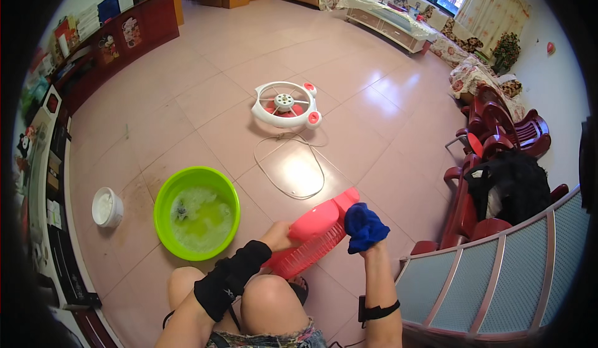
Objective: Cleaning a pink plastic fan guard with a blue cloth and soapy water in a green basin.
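My left hand (pixel 279 236) grips a pink plastic fan part (pixel 315 219), its housing and ribbed guard, held tilted above my knees. On its right side, my right hand (pixel 366 231) is wrapped by a blue cloth (pixel 364 225) held near the part's edge; the fingers are hidden under it. A green plastic basin (pixel 161 226) with soapy, sudsy water (pixel 205 217) stands on the floor at the left. Farther out lies a white round fan frame (pixel 257 110) with spokes and red accents. A pale cord (pixel 256 156) loops on the tiles between that frame and the pink part.
Left of the basin is a small white tub (pixel 107 208). Dark red wooden chairs (pixel 495 138), one bearing black clothing (pixel 514 187), line the right side. A panelled screen (pixel 476 273) curves at the lower right, near my right arm. A shelf unit (pixel 56 161) lines the left wall.
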Tool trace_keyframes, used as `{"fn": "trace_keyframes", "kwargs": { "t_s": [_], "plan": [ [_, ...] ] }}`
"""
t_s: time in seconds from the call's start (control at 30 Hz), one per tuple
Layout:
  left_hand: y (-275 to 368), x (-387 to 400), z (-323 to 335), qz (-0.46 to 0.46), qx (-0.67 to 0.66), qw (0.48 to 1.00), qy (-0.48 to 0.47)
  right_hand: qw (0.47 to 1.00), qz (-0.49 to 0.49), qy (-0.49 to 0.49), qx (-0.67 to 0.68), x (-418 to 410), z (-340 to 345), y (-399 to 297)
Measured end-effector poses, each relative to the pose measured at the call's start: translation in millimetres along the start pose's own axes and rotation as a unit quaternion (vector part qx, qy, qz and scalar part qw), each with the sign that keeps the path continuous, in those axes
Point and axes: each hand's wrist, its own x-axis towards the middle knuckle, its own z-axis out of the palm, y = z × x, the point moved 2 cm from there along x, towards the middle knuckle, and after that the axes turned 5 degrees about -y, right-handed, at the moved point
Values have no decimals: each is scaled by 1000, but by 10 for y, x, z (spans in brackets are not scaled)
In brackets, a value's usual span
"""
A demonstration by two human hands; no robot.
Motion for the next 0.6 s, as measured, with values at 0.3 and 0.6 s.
{"fn": "trace_keyframes", "kwargs": {
  "t_s": [0.3,0.6],
  "plan": [
    [340,128,-128,0,31,998,-59,946,-6,-174,272,-107,93,-404],
    [1097,-59,-24,-38,13,981,-191,988,-6,20,150,-762,336,-1098]
  ]
}}
